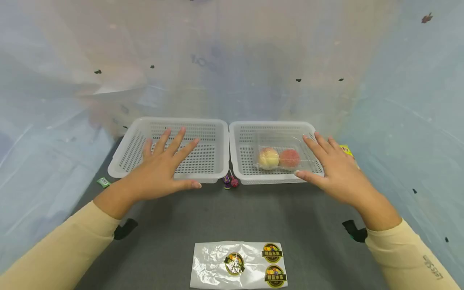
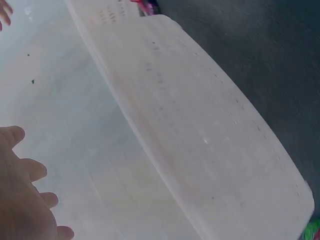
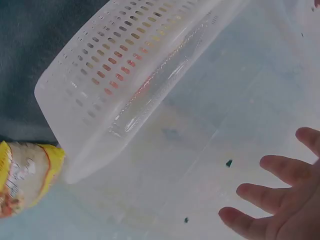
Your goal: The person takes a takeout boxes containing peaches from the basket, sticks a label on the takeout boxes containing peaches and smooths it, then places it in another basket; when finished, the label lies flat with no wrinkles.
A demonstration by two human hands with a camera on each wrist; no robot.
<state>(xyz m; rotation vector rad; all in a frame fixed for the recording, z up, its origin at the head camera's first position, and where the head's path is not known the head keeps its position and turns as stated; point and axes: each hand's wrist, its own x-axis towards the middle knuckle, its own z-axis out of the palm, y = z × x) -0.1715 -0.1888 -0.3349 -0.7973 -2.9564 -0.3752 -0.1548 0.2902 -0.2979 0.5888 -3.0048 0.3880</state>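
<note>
Left hand [image 1: 161, 169] flat, fingers spread and straight, palm down over the near edge of the left basket [image 1: 127, 155]; it grips nothing, and contact with the rim cannot be told. Right hand [image 1: 331, 169] likewise flat with fingers apart, over the near right corner of the right basket [image 1: 241, 161], thumb at the front rim; it holds nothing. Baskets are white, perforated, side by side on a grey table [image 1: 217, 213], rims just beside each other. Right basket holds a clear clamshell [image 1: 290, 147] with two peaches: pale one [image 1: 268, 158] left, red one [image 1: 290, 158] right, touching. A lollipop [image 1: 230, 182] lies on the table at the gap between the baskets. A yellow packet [image 3: 22, 175] sits just beside the right basket's outer corner. A small green wrapper [image 1: 103, 182] lies left of the left basket. A sticker sheet [image 1: 239, 264] with three round labels lies near the table's front edge, between the forearms. Left wrist view is blurred: basket wall and fingertips only.
</note>
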